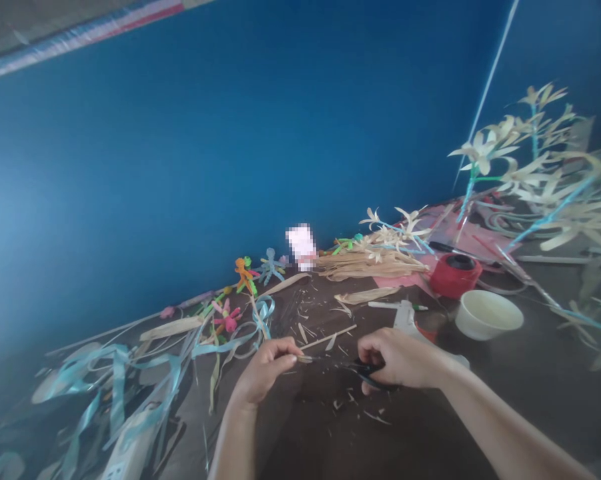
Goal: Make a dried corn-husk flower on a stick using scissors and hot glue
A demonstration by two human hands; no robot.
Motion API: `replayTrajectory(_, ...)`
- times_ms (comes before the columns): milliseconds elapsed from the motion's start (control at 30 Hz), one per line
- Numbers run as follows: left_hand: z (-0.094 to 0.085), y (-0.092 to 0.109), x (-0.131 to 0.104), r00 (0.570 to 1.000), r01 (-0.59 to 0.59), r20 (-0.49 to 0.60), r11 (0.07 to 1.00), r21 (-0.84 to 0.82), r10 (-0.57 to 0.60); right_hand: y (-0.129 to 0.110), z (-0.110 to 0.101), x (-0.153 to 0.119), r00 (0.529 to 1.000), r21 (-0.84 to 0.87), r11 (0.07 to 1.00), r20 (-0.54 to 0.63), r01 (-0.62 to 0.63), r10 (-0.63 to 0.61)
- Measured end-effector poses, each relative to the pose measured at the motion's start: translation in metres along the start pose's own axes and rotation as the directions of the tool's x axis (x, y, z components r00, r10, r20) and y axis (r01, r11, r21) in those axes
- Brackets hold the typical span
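Observation:
My left hand (273, 367) pinches a small pale strip of dried husk (305, 359) between thumb and fingertips. In my right hand (393, 360) is a pair of black-handled scissors (363, 368), with my fingers through the handles. The blades point left and reach close to the strip; whether they touch it is too blurred to tell. A thin stick (329, 337) lies on the table just behind the strip. Small husk clippings (376, 418) are scattered around and below both hands.
A white bowl (489, 315), a red tape roll (455, 275) and a glue gun (405, 316) sit to the right. Husk flowers (485, 153) rise behind them. Dried husks (370, 264) lie at the back. Blue ribbons (118, 380) and a power strip (130, 448) are at left.

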State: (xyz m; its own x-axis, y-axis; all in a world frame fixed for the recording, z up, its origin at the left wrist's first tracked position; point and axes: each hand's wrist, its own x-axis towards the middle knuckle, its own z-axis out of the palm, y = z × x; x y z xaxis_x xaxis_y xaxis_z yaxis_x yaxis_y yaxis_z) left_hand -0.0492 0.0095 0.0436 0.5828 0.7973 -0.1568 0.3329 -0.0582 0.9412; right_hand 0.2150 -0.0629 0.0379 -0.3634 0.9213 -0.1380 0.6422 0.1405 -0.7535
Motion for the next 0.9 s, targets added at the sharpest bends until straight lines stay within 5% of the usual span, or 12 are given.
replayTrajectory(900,0.0002,-0.0012,0.0009,1.000,-0.022,0.013,0.999,-0.023,0.022,-0.0024,-0.0005,-0.0026,1.000,0.037,0.999,0.010,-0.012,0.012)
